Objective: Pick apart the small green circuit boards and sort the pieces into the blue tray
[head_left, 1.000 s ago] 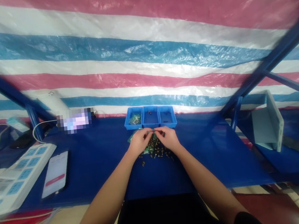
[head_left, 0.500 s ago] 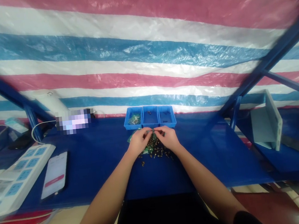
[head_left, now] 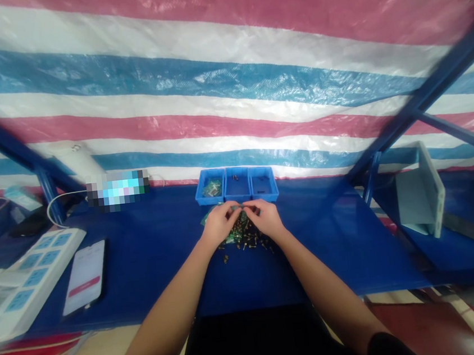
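Note:
My left hand (head_left: 217,223) and my right hand (head_left: 265,217) meet over the middle of the blue table (head_left: 153,265), fingers pinched together on a small green part (head_left: 236,206) held between them. Under the hands lies a heap of small green boards and dark little components (head_left: 243,238). Just beyond the hands stands a row of three small blue bins (head_left: 237,185); the left bin holds some green pieces.
A phone (head_left: 85,276) lies screen up at the left, beside a white power strip (head_left: 19,282) with cables. A grey stand (head_left: 422,190) sits at the right. Blue frame bars slant at both sides before a striped tarpaulin wall (head_left: 226,77).
The hands keep the same pinch over the heap; only the camera has shifted slightly.

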`<action>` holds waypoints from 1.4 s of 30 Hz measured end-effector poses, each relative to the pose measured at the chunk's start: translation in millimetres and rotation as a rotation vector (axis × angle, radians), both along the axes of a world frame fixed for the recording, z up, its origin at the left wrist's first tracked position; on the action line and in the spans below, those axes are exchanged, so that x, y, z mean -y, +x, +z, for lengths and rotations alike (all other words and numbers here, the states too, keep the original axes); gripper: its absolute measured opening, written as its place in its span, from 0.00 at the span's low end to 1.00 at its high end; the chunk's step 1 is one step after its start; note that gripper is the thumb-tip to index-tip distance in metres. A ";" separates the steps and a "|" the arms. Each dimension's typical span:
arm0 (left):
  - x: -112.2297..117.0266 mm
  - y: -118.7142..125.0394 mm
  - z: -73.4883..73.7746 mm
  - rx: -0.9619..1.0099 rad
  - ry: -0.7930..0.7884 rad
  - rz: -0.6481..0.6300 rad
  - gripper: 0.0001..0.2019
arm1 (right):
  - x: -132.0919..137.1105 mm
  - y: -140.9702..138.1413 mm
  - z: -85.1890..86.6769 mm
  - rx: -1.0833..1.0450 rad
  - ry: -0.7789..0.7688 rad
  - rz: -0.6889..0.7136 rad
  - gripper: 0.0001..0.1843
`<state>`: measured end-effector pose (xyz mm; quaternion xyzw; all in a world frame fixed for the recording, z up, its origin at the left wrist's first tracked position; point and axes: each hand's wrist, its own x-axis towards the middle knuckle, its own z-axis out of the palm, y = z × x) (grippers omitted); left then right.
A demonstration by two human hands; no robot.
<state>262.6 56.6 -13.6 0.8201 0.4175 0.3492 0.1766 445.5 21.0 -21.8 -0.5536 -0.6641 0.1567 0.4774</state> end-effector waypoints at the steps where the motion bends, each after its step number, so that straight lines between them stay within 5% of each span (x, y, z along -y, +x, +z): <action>1: -0.6 -0.3 -1.1 0.003 0.003 0.002 0.11 | -0.2 0.3 -0.4 0.001 -0.002 -0.004 0.11; 42: 0.3 -0.7 -2.3 0.036 -0.012 -0.009 0.13 | -1.3 0.0 -3.8 0.015 0.015 0.007 0.11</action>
